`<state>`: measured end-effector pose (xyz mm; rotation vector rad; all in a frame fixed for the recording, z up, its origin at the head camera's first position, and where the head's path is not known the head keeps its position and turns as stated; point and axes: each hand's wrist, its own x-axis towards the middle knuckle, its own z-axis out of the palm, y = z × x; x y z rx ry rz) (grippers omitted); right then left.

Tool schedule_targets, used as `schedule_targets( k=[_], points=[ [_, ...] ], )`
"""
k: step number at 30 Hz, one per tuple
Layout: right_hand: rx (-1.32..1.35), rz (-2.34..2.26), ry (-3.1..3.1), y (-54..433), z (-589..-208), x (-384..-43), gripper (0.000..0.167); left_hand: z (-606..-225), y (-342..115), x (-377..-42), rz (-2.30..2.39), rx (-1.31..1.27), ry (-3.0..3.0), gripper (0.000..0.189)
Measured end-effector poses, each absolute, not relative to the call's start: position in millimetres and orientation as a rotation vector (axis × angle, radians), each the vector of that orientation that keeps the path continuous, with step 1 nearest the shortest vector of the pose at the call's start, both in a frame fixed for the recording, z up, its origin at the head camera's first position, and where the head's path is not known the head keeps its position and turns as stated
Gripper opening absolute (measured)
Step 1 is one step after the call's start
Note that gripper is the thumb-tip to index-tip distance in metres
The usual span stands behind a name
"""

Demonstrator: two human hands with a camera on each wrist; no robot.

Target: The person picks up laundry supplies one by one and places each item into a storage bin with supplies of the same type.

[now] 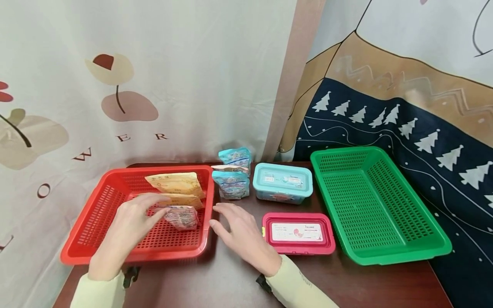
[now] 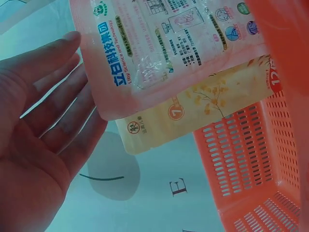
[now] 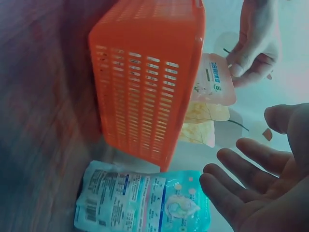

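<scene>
In the head view, my left hand (image 1: 129,220) reaches over the red basket (image 1: 105,205), beside a pink printed pouch (image 1: 184,217) standing near its right side. The left wrist view has the left thumb at the edge of this pouch (image 2: 159,53), the other fingers extended and partly behind it. Two yellow pouches (image 1: 177,184) stand behind the pink one. My right hand (image 1: 242,231) hovers just right of the basket with its fingers spread, holding nothing. A blue pouch (image 3: 140,198) stands below that hand's fingers in the right wrist view.
Blue pouches (image 1: 233,185) stand between the basket and a light blue lidded box (image 1: 283,182) at the back. A pink lidded box (image 1: 298,233) lies nearer. On the right, a green basket (image 1: 366,205) stands on the brown table (image 1: 246,286), with patterned curtains (image 1: 192,77) behind.
</scene>
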<state>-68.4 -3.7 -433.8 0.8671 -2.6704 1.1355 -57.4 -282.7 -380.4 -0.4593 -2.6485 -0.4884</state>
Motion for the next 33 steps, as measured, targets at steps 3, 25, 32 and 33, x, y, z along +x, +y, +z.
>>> schedule_targets(
  k=[3,25,32,33],
  points=[
    [0.882,1.109,-2.699,5,-432,-62,0.046,-379,-281,-54,-0.497,-0.437,-2.604,0.033],
    [0.449,1.037,-2.711,94,-419,-74,0.043,-365,-170,-102,-0.504,-0.724,-2.683,0.045],
    [0.411,1.041,-2.713,104,-425,-75,0.043,-370,-145,-124,-0.386,-0.677,-2.760,0.055],
    [0.409,1.040,-2.714,105,-426,-75,0.043,-371,-143,-126,-0.375,-0.661,-2.770,0.055]
  ],
)
